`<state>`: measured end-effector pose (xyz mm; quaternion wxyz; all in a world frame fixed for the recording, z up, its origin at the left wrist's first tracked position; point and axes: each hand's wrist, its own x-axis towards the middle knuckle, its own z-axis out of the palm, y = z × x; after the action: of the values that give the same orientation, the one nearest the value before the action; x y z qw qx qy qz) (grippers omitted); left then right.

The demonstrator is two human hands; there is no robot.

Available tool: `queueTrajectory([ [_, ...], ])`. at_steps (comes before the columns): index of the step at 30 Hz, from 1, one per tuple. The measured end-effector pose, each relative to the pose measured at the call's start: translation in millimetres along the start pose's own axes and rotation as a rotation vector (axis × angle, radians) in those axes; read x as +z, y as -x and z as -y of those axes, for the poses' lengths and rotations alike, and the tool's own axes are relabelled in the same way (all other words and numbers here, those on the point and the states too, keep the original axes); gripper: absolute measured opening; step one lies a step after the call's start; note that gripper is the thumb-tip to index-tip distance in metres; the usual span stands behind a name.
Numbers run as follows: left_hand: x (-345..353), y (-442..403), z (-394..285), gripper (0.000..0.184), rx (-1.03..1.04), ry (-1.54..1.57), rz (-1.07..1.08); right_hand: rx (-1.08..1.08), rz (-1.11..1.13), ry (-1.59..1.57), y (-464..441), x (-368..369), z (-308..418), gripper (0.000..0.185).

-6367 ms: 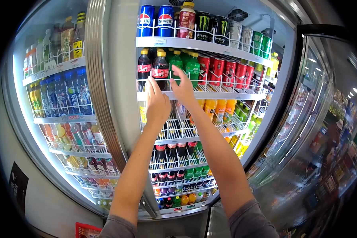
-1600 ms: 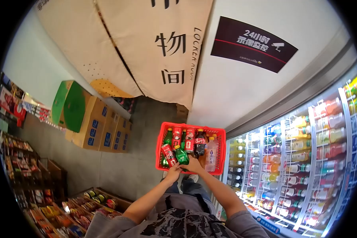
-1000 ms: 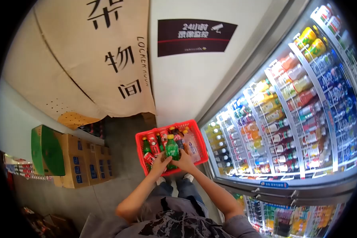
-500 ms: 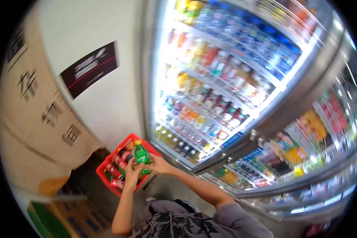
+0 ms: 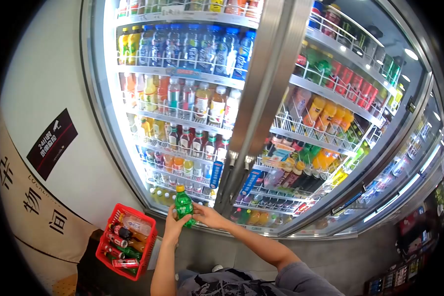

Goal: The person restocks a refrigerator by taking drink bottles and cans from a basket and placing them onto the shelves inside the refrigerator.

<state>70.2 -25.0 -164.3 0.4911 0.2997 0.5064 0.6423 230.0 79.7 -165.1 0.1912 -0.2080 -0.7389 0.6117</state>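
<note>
A green bottle with a yellow cap [image 5: 184, 203] is held upright between both hands, in front of the lower part of the glass-fronted fridge. My left hand [image 5: 173, 225] is closed round its left side and lower part. From the right, my right hand [image 5: 206, 215] grips the bottle with its fingers. Lower left of the hands stands a red basket [image 5: 151, 245] with cola bottles, red cans, green bottles and a clear bottle [image 5: 135, 224] lying in it.
The left fridge door [image 5: 101, 98] and right fridge door [image 5: 285, 69] are closed, with metal handles between them. Drinks fill the shelves behind the glass. A wall sign [image 5: 52, 144] and a beige curtain [image 5: 39, 222] are at left; a low rack stands at lower right.
The view has swung from the basket and curtain to the fridge doors. The green bottle, still held, is now away from the basket, which lies further left and lower. Earlier, the hands were at an open fridge shelf.
</note>
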Motion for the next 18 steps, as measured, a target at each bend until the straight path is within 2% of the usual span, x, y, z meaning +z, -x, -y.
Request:
queueTrajectory([
  [2,29,-2,8,0.077,0.038,0.002,0.038,-0.059,-0.059,-0.144,19,-14,-27,0.060],
  [5,67,-4,5,0.078,0.064,-0.028,0.118,-0.008,-0.226,-0.173,55,-39,-2,0.054],
  [8,103,-18,-4,0.076,0.092,-0.094,0.201,-0.037,-0.311,-0.114,75,-74,15,0.053],
  [11,125,-25,-15,0.076,0.102,-0.135,0.174,-0.095,-0.662,-0.019,90,-105,23,0.036],
  [14,136,-32,-17,0.076,0.102,-0.137,0.201,-0.100,-0.828,-0.033,94,-123,25,0.036],
  [15,135,-34,-18,0.076,0.111,-0.142,0.194,-0.061,-0.860,0.038,91,-125,26,0.040],
  [18,137,-47,-19,0.077,0.147,-0.144,0.265,-0.125,-0.966,0.269,65,-130,16,0.040],
])
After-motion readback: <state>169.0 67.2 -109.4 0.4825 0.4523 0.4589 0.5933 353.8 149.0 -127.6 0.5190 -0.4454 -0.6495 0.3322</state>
